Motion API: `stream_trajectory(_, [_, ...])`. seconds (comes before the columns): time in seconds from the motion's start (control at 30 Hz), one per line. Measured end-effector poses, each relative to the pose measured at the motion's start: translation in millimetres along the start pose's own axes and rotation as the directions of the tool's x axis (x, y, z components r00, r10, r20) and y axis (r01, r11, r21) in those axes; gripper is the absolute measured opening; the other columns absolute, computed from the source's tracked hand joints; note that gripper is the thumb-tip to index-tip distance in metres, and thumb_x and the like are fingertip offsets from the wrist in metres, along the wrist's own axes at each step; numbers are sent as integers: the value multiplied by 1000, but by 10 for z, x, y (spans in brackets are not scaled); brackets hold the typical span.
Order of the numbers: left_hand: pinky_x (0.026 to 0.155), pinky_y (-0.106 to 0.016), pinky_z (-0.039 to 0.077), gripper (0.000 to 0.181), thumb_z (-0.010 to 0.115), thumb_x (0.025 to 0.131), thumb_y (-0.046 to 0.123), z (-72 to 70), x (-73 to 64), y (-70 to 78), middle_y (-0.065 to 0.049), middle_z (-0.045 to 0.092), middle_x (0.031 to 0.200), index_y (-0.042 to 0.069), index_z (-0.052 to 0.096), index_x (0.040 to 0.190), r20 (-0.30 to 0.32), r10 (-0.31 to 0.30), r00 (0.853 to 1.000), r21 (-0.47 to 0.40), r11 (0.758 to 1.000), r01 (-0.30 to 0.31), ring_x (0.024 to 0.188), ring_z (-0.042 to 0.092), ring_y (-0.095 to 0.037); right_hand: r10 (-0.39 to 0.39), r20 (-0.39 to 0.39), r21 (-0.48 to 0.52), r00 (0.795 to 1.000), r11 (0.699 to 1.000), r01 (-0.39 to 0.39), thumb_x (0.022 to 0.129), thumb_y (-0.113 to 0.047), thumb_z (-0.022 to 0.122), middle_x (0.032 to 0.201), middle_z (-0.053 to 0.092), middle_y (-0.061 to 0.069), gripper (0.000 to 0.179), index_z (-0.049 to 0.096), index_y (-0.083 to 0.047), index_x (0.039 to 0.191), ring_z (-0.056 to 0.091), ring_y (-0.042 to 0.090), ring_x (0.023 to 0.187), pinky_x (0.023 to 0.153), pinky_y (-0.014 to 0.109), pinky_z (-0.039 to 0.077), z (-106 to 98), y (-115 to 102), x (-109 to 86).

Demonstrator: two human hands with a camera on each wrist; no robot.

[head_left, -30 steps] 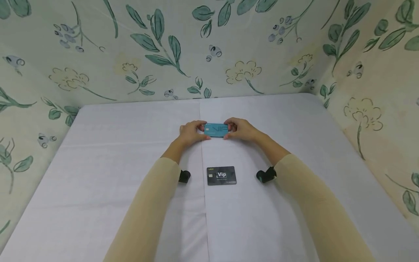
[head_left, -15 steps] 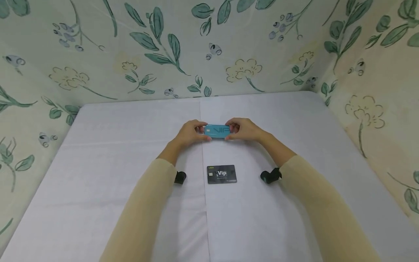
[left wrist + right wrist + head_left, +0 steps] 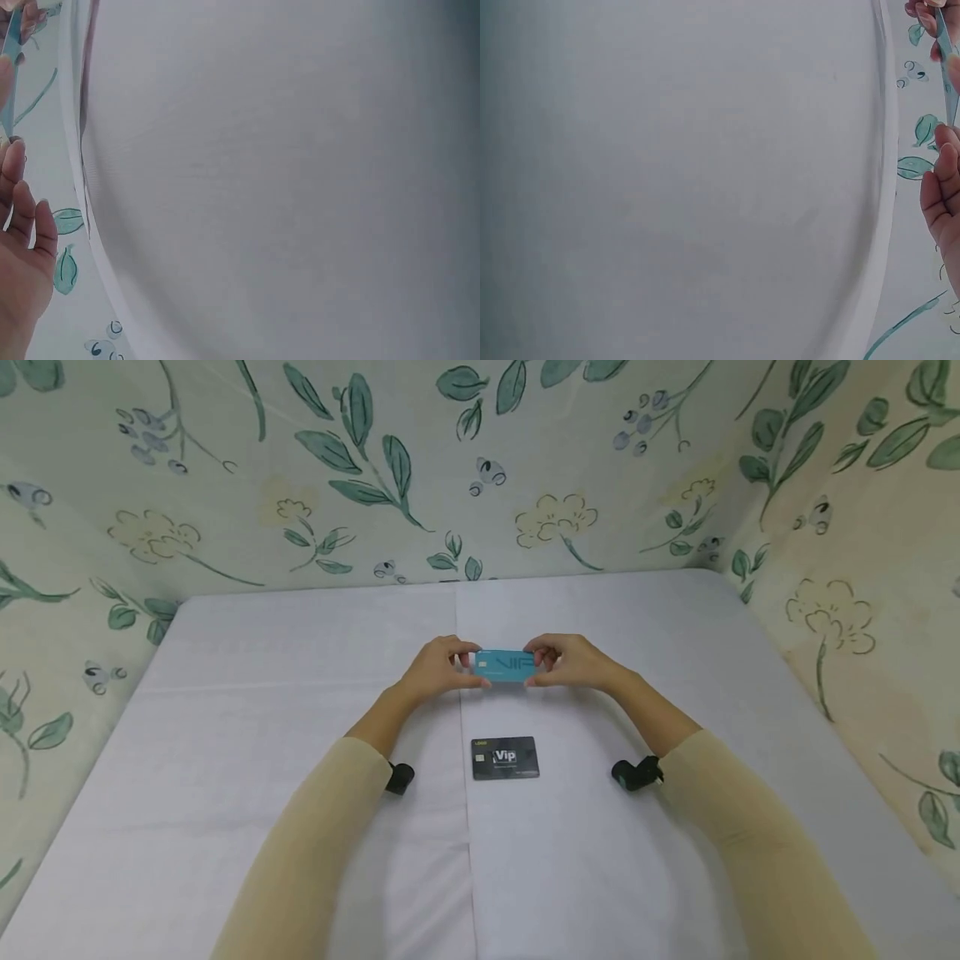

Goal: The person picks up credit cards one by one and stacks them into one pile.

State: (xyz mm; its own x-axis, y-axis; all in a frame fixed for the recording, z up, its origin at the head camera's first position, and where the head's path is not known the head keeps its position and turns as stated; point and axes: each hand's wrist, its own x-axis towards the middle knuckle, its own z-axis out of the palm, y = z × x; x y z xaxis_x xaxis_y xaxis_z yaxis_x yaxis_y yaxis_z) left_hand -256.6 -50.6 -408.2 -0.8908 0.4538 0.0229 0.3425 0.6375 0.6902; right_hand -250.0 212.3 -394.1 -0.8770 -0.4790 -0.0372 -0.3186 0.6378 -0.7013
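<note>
A blue card (image 3: 505, 666) with dark "VIP" lettering and a chip is held up between both hands in the head view. My left hand (image 3: 438, 667) pinches its left end between thumb and fingers. At the opposite end, my right hand (image 3: 572, 661) pinches the card the same way. Both wrist views catch the blue card (image 3: 12, 75) nearly edge-on, at the border of the picture. Closer to the body, a black card (image 3: 506, 758) with white "Vip" lettering lies flat on the white cloth.
A white cloth (image 3: 262, 735) with a seam down its middle covers the table. Black wrist cameras (image 3: 636, 773) stick out from both sleeves. Behind and at the sides hangs a leaf-and-flower patterned backdrop (image 3: 352, 527).
Both hands have shifted slightly right and nearer the body with the blue card, and the forearms have spread wider apart. The black card stays in its place on the cloth.
</note>
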Motion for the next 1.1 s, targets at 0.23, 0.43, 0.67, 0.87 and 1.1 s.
stream_trajectory(0.23, [66,-30,39,67,82,68,45,-13,-124,79,0,54,82,13,63,124,-36,2,999,64,998,1,83,47,-19,-34,8,-8,999,999,34,71,-26,82,92,59,7,56,60,-3,118,52,20,82,71,31,42,-5,-86,-65])
stream_trajectory(0.43, [66,-30,39,67,81,68,47,-23,-241,148,1,54,83,14,63,124,-36,-4,999,88,996,8,85,47,-18,-58,2,-25,998,998,58,71,-25,83,90,58,7,56,60,-2,116,50,19,79,70,31,42,18,-182,-159])
stream_trajectory(0.67, [67,-30,39,67,82,67,47,-58,-405,239,2,54,84,15,64,123,-38,-6,999,97,995,10,87,46,-18,-91,-10,-30,996,995,90,70,-26,83,90,58,10,56,61,-3,115,50,19,79,71,31,42,37,-276,-282])
stream_trajectory(0.87, [66,-30,40,65,81,67,48,-96,-580,349,3,54,83,15,65,121,-56,16,998,113,994,-10,85,46,-18,-108,-12,-5,994,994,108,70,-23,83,91,58,14,52,61,-5,114,49,19,79,70,33,44,53,-349,-394])
stream_trajectory(1.1, [64,-29,41,63,82,68,46,-75,-759,417,4,56,83,16,65,120,-82,40,996,122,992,-29,85,49,-18,-140,-19,-3,990,990,140,70,-20,83,88,57,16,50,61,-4,112,48,19,75,65,28,41,74,-470,-553])
